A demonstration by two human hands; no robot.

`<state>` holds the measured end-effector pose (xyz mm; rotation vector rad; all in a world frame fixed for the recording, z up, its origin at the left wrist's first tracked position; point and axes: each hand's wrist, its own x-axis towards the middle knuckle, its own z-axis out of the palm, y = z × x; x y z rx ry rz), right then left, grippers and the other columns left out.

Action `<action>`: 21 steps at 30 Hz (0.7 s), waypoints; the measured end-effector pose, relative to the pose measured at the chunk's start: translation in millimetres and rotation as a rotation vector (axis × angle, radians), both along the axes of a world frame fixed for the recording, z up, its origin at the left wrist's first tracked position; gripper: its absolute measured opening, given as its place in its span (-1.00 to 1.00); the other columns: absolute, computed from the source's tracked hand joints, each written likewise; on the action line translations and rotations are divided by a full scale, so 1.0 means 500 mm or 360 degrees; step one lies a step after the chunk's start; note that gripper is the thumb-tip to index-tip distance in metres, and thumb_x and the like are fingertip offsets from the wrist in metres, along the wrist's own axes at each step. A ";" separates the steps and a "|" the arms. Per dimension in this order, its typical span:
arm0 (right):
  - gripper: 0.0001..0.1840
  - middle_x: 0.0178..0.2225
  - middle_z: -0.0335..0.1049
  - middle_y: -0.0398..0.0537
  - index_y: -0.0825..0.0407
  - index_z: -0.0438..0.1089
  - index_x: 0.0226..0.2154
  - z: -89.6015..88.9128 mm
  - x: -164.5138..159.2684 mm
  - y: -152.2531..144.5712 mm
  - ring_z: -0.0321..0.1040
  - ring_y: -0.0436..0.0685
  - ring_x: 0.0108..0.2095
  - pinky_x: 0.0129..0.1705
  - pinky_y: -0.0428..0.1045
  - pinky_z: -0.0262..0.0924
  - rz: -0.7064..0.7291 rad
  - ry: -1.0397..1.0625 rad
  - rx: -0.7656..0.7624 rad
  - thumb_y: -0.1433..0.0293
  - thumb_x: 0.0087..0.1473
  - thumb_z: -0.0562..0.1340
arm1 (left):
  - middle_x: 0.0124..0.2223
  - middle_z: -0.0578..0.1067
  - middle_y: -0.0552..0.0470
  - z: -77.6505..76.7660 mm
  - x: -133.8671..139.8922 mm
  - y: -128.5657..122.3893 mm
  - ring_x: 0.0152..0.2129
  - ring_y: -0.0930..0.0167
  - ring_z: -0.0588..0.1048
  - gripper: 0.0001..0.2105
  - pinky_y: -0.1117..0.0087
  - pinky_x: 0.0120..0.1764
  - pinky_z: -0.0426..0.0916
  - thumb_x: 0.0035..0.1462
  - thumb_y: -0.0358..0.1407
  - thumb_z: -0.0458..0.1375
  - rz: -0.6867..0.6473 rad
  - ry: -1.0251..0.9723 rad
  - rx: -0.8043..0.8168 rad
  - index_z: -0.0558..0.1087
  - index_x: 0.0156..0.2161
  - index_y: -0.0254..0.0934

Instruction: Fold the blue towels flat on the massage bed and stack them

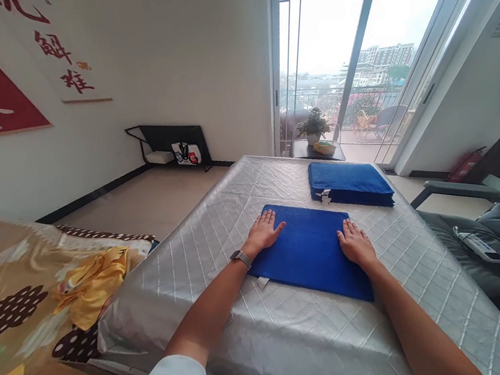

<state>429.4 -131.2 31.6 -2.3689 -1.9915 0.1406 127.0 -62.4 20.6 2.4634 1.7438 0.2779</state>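
Observation:
A blue cloth (309,250) lies flat on the silvery quilted cover (195,260), with a small white tag at its near left corner. My left hand (265,232) rests palm down on the cloth's left edge, fingers stretched out and thumb apart; a watch is on that wrist. On the right edge, my right hand (356,243) lies flat with its fingers pointing away from me. Beyond the cloth sits a stack of folded blue cloths (348,179), white tags showing at its near left side.
Left of the covered surface is a bed with a patterned blanket (28,261) and a yellow cloth (103,288). A dark grey armchair (451,249) holding a power strip (482,246) stands at the right. A potted plant (315,124) is on a small table near the glass door.

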 end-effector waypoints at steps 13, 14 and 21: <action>-0.28 0.48 -0.29 0.04 0.24 -0.17 0.44 0.003 -0.010 -0.070 -0.33 0.20 0.45 0.42 0.17 -0.34 0.0085 -0.0188 -0.0025 0.21 0.37 -0.26 | 0.46 0.00 -0.21 -0.008 0.005 0.004 0.41 0.22 -0.05 -0.18 0.17 0.39 -0.19 0.36 0.15 -0.42 0.0008 0.0023 0.0018 0.01 0.42 -0.49; -0.28 0.48 -0.30 0.04 0.24 -0.18 0.44 0.001 -0.011 -0.075 -0.33 0.20 0.45 0.42 0.17 -0.33 0.0074 -0.0175 -0.0035 0.21 0.37 -0.26 | 0.46 0.01 -0.22 -0.007 0.006 0.003 0.41 0.22 -0.05 -0.18 0.17 0.39 -0.19 0.36 0.15 -0.42 0.0009 0.0024 0.0018 0.01 0.42 -0.50; -0.28 0.47 -0.28 0.04 0.24 -0.18 0.44 -0.003 -0.017 -0.078 -0.31 0.18 0.45 0.42 0.15 -0.35 0.0054 -0.0119 -0.0023 0.21 0.37 -0.27 | 0.45 0.01 -0.24 0.009 0.003 -0.009 0.41 0.22 -0.05 -0.25 0.18 0.39 -0.18 0.39 0.07 -0.36 0.0077 0.0034 0.0086 0.03 0.41 -0.53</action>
